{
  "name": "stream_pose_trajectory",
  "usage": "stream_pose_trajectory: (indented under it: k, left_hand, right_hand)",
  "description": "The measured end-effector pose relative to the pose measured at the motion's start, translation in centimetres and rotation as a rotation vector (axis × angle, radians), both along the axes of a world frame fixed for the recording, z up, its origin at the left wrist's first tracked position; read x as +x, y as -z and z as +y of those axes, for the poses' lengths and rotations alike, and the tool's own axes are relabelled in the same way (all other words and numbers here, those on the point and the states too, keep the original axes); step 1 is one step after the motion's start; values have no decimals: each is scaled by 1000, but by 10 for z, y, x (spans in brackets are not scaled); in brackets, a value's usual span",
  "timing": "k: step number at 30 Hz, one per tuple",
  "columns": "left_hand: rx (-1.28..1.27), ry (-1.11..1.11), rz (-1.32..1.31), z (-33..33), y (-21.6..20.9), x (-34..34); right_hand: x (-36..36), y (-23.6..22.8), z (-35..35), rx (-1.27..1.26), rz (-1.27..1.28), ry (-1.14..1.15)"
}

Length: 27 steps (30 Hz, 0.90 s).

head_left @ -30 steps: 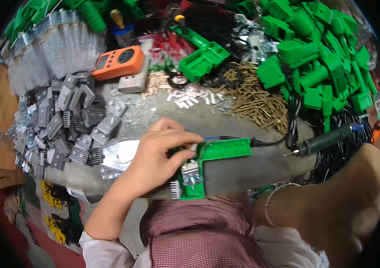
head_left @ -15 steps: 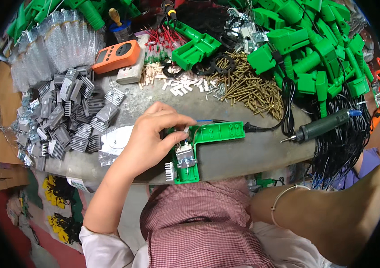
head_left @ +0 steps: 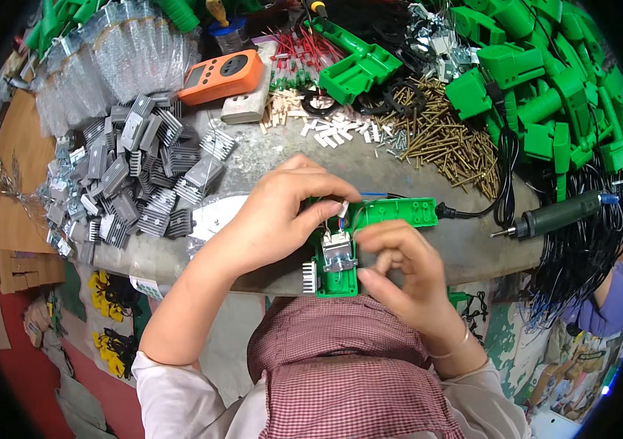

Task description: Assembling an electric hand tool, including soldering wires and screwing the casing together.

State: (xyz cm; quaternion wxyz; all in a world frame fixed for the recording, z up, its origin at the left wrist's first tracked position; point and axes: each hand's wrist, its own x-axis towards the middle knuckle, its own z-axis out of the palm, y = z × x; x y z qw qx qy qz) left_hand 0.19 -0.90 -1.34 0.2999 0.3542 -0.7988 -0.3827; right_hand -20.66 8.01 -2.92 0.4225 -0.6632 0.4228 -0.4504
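A green L-shaped plastic housing half (head_left: pixel 392 212) lies at the table's near edge, its open side up. In its short arm sits a metal motor-like part (head_left: pixel 338 252) with thin wires. My left hand (head_left: pixel 282 208) reaches over the housing, thumb and forefinger closed on a small white sleeve (head_left: pixel 342 210) at the wires. Beside the metal part hovers my right hand (head_left: pixel 410 271), slightly blurred, fingers curled but thumb and forefinger apart, with nothing seen between them. A ridged comb-like piece (head_left: pixel 309 278) stands against the housing's left side. A black power cord (head_left: pixel 465 212) runs from its right end.
Grey ridged blades (head_left: pixel 136 161) are heaped at left, below bubble-wrap pouches (head_left: pixel 136 51). Behind the work lie an orange meter (head_left: pixel 224 77), white sleeves (head_left: pixel 326 132) and brass screws (head_left: pixel 447 143). Green housings (head_left: pixel 546 80) pile up at right, near a dark electric screwdriver (head_left: pixel 557 217).
My right hand has come in from the far right to the housing. The whole view has shifted, so the table's things appear farther right. My left hand stays at the white sleeve.
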Motion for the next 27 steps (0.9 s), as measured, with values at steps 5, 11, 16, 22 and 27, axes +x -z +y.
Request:
stream_pose_trajectory:
  k: [5,11,16,22,27]
  left_hand:
    - [51,95,-75,-15,-11,-1]
    - [306,297,-114,-36,-20,-3]
    - [173,304,-253,-32,-30,-7]
    - [15,219,-347,-17,-38,-14]
    - [218,248,-230,-30,-29,-6]
  right_hand:
    - [10,12,-2,61,87,12]
    - [8,11,-3,72,149,10]
    - [9,17,-1,110,55,25]
    - [8,20,-3,91,-7,45]
    - [10,18,-6,58,16,7]
